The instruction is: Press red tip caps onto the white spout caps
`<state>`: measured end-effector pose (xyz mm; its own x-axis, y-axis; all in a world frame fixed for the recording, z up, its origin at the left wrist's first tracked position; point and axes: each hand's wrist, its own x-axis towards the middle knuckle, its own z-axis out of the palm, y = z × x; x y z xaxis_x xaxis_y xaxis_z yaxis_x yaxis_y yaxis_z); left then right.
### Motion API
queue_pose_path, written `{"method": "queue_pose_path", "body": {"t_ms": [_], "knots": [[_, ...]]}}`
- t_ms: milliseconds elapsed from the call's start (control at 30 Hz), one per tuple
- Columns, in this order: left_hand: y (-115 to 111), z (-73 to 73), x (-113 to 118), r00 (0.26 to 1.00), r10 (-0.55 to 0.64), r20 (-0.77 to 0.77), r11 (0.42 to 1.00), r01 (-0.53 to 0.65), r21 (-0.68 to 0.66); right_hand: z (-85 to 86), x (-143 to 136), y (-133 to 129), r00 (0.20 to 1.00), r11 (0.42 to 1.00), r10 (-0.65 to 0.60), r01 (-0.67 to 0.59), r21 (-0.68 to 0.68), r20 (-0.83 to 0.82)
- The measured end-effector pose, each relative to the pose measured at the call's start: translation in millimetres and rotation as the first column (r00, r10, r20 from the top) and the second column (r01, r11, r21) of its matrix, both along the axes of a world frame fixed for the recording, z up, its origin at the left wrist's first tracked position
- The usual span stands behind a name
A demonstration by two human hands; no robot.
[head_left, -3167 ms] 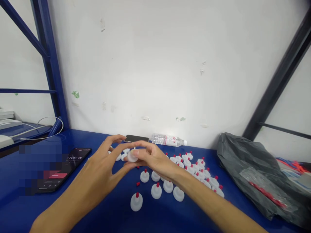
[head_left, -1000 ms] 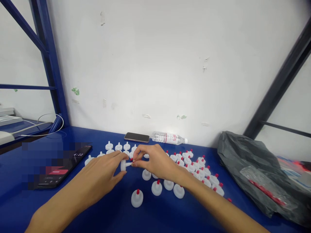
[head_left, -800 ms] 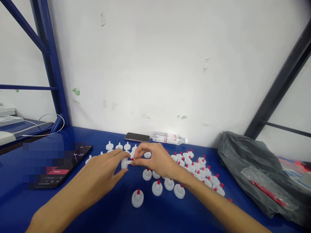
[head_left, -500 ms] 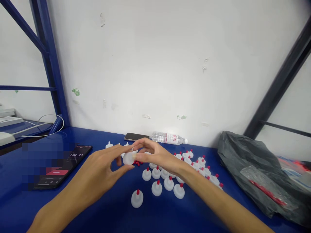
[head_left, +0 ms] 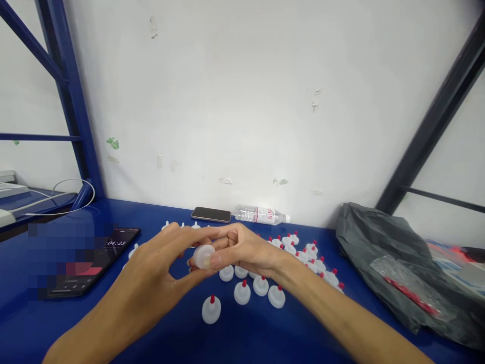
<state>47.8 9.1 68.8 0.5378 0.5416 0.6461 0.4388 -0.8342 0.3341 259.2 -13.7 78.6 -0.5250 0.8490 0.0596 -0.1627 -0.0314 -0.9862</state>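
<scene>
Between my hands, above the table, is a white squeeze-bottle cap (head_left: 203, 257) with its round base facing me; its spout is hidden behind the fingers. My left hand (head_left: 166, 258) curves around it, the thumb below and the fingers over the top. From the right, my right hand (head_left: 242, 247) pinches the same cap, its thumb pressed on the edge. A single white cap with a red tip (head_left: 211, 310) stands on the table below the hands. Several more red-tipped caps (head_left: 277, 297) stand to the right. Behind my left hand are white caps without red tips (head_left: 196, 225).
On the blue table (head_left: 159, 328), a phone showing a timer (head_left: 94, 263) lies at left. Another phone (head_left: 211, 214) and a clear water bottle (head_left: 261, 215) lie by the wall. A dark plastic bag (head_left: 379, 253) with a packet of red pieces (head_left: 413, 296) is at right.
Both hands have come closer together around the cap, and the right hand has turned and dropped slightly. The red pieces behind the hands are now covered. The view has shifted a little.
</scene>
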Motion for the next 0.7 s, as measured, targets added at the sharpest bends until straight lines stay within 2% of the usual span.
{"method": "queue_pose_path", "body": {"t_ms": [200,367,433,500,567,600,633,667,700], "knots": [[-1,0.3,2,1.000,-0.002,-0.004,1.000,0.002,0.020,1.4,-3,-3,0.997,0.997,-0.074,0.074,0.006,0.036],[4,-0.1,-1,1.000,-0.005,0.007,0.999,0.004,0.052,1.4,-5,1,0.997,0.996,-0.078,0.079,0.036,-0.023],[7,3.9,-6,0.999,0.042,0.023,0.997,-0.043,0.070,3.7,-1,5,0.984,0.982,-0.170,0.173,0.078,-0.044],[10,10.3,-15,0.990,0.141,0.018,0.987,-0.142,0.079,7.7,7,10,0.951,0.943,-0.308,0.305,0.133,0.009],[12,17.9,-26,0.965,0.261,0.016,0.963,-0.262,0.064,11.7,21,16,0.854,0.863,-0.482,0.425,0.272,0.197],[13,21.7,-32,0.943,0.333,0.018,0.941,-0.334,0.051,12.9,29,19,0.753,0.807,-0.574,0.451,0.382,0.324],[14,25.0,-38,0.912,0.410,0.021,0.911,-0.411,0.047,13.4,38,22,0.594,0.726,-0.677,0.441,0.528,0.434],[16,27.7,-44,0.876,0.482,0.019,0.875,-0.482,0.049,13.0,47,26,0.505,0.681,-0.726,0.432,0.591,0.467],[18,29.5,-50,0.843,0.537,0.004,0.842,-0.537,0.051,11.5,56,30,0.450,0.655,-0.751,0.418,0.629,0.483]]}}
